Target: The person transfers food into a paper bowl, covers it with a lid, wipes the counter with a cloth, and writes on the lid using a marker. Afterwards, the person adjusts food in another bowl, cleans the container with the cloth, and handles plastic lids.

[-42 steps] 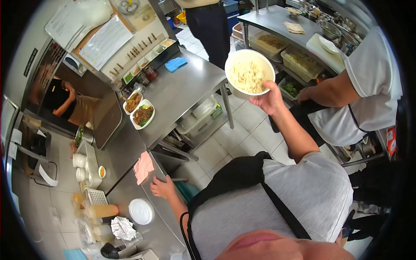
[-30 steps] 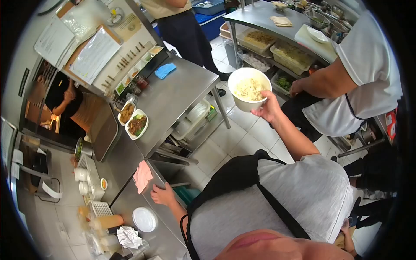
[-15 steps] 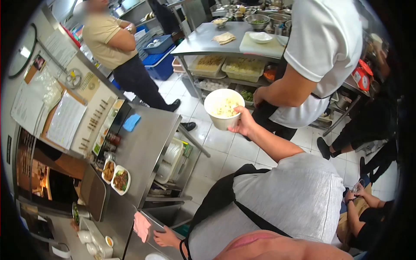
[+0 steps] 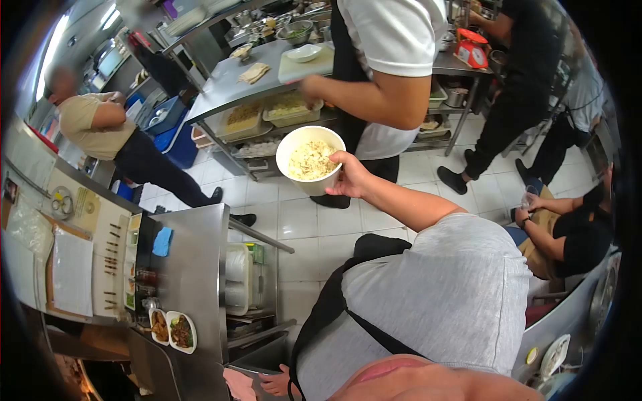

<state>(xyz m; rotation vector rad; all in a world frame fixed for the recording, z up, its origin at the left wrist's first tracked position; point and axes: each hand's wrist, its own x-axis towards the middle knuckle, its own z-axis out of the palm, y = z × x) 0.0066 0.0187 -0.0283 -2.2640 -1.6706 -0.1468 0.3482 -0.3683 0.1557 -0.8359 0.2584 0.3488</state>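
Observation:
My right hand (image 4: 349, 175) grips a white paper tub (image 4: 314, 184) by its side, with the thumb over the rim. Pale yellow food that looks like fried rice (image 4: 313, 159) partly fills the tub, which is tilted toward me. At the bottom edge of the view, my left hand (image 4: 274, 382) has its fingers stretched out by the steel counter's edge, holding nothing that I can see. Beside it lies a pink cloth (image 4: 239, 384).
Two white dishes of food (image 4: 182, 332) sit on the left steel counter (image 4: 197, 267), near a blue cloth (image 4: 162, 242). A co-worker in a white shirt (image 4: 394, 40) stands just beyond the tub. Other people stand left and right; a red scale (image 4: 471, 48) is behind.
My view has turned rightward, so the counter and the co-workers appear further left. The tub stays in my right hand. The white-shirted co-worker's arm has lifted toward the worktable.

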